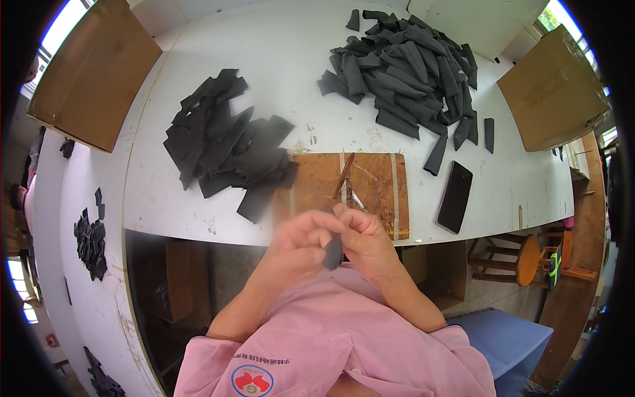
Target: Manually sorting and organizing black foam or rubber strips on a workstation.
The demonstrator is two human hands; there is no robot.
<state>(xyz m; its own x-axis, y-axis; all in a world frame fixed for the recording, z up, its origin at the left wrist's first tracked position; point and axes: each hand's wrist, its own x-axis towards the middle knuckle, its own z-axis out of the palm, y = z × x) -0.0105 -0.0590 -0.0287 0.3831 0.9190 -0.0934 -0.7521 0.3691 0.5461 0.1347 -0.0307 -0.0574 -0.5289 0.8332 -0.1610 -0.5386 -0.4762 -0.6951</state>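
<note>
Both hands meet at the table's front edge around one small dark grey piece (334, 254), which looks like soft sheet or foam. My left hand (301, 241), slightly blurred, has its fingers curled against the piece. Fingers of my right hand (362, 239) pinch its upper part. Just beyond them lies a worn wooden board (304, 175) with pale strips across it. On the board rest a thin brown stick-like tool (344, 175) and a small silvery item (358, 200). Flat dark grey pieces (221, 142) are heaped left of the board and overlap its corner.
A large pile of dark grey rolled, tube-like pieces (403, 69) covers the back right. A black phone (455, 197) lies right of the board. Cardboard boxes (99, 73) (554, 92) stand at both sides. A wooden stool (527, 260) and blue bin (506, 341) are at lower right.
</note>
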